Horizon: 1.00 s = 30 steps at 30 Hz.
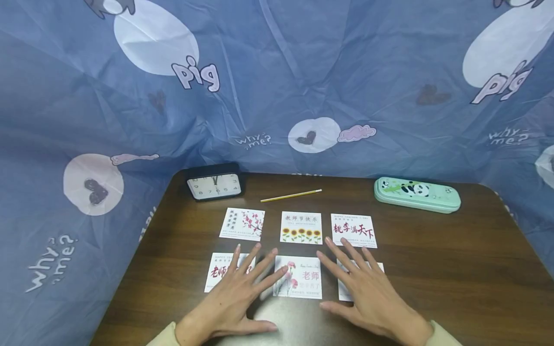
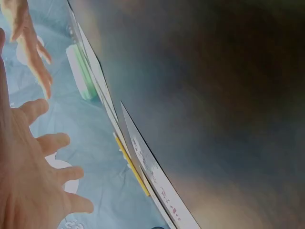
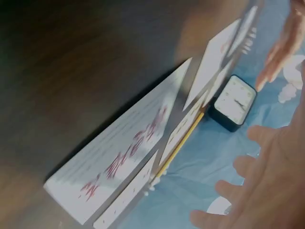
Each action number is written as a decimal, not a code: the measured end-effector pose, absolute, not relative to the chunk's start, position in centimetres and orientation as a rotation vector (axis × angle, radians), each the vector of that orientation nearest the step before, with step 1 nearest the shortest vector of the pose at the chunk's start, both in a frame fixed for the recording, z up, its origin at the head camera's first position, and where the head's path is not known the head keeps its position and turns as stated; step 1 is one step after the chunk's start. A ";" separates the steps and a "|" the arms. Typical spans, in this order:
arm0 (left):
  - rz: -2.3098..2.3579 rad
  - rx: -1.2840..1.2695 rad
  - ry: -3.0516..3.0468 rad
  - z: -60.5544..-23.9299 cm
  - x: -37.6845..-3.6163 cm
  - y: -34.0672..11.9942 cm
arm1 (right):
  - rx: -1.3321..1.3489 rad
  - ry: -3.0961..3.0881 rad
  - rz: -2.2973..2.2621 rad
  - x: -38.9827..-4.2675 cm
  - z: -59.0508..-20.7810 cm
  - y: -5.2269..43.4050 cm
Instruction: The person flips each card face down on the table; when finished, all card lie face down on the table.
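Both hands spread their fingers above white printed cards laid in two rows, holding nothing. My left hand [image 1: 240, 293] partly covers the front-left card [image 1: 215, 271] with red lettering. My right hand [image 1: 368, 288] hides most of the front-right card [image 1: 345, 291], its fingertips overlapping the back-right card [image 1: 354, 228] in the head view. Between the hands lies a pink-flower card [image 1: 298, 278]. Behind it are a sunflower card [image 1: 301, 228] and, to the left, a red-blossom card [image 1: 242, 224]. The wrist views show the left hand [image 2: 28, 167] and right hand [image 3: 267, 181] raised over the tabletop.
A black-framed clock [image 1: 215, 186] stands at the table's back left. The yellow pencil [image 1: 291, 195] lies behind the cards. Toward the back right is a mint pencil case [image 1: 417, 194] with pandas. A blue printed cloth [image 1: 268, 96] hangs behind the brown table [image 1: 454, 269].
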<state>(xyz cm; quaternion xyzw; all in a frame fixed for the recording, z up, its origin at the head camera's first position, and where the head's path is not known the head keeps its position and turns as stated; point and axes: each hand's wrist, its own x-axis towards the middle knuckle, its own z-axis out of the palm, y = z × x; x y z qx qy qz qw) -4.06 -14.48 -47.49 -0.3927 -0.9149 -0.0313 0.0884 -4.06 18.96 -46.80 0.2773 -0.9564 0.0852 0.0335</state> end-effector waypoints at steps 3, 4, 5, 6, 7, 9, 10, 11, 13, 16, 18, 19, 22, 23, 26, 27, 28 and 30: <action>-0.177 -1.155 -2.799 -47.3 -4.0 -14.4 | 0.887 -2.917 0.424 -4.5 -46.6 18.4; -0.216 -1.152 -2.815 -47.3 -4.0 -14.5 | 0.891 -2.916 0.496 -4.7 -46.5 18.2; -0.261 -1.147 -2.825 -47.2 -4.0 -14.5 | 0.894 -2.917 0.582 -4.9 -46.4 18.0; -0.306 -1.136 -2.834 -47.1 -4.0 -14.5 | 0.889 -2.924 0.672 -5.2 -46.3 17.7; -0.341 -1.124 -2.831 -47.1 -4.1 -14.5 | 0.883 -2.934 0.770 -5.4 -46.2 17.4; -0.410 -1.084 -2.820 -47.0 -4.4 -14.7 | 0.857 -2.954 0.951 -5.9 -46.0 16.7; -0.438 -1.054 -2.812 -47.0 -4.6 -14.8 | 0.843 -2.959 1.036 -6.1 -45.9 16.4; -0.472 -1.015 -2.809 -47.0 -4.9 -15.0 | 0.838 -2.955 1.105 -6.4 -45.8 16.0; -0.540 -0.930 -2.793 -47.2 -5.5 -15.3 | 0.841 -2.939 1.229 -7.2 -45.9 15.4; -0.671 -0.781 -2.806 -47.3 -6.4 -15.9 | 0.842 -2.908 1.493 -8.5 -46.2 14.5; -0.769 -0.690 -2.820 -47.3 -7.0 -16.4 | 0.819 -2.882 1.722 -9.4 -46.6 14.1; -0.813 -0.643 -2.831 -47.3 -7.4 -16.6 | 0.790 -2.873 1.840 -9.8 -46.8 13.9; -0.930 -0.513 -2.851 -47.2 -8.5 -17.5 | 0.725 -2.865 2.064 -10.8 -47.2 13.3; -0.957 -0.468 -2.850 -47.2 -8.9 -17.8 | 0.711 -2.862 2.119 -11.1 -47.4 13.1; -1.018 -0.347 -2.832 -47.2 -10.0 -18.8 | 0.685 -2.843 2.282 -11.6 -47.6 12.3; -1.031 -0.310 -2.827 -47.2 -10.2 -19.0 | 0.668 -2.827 2.344 -11.8 -47.7 12.0; -1.047 -0.282 -2.816 -47.2 -10.5 -19.3 | 0.653 -2.805 2.407 -11.9 -47.7 11.6; -1.074 -0.237 -2.800 -47.1 -11.0 -19.6 | 0.619 -2.747 2.539 -12.2 -47.8 10.7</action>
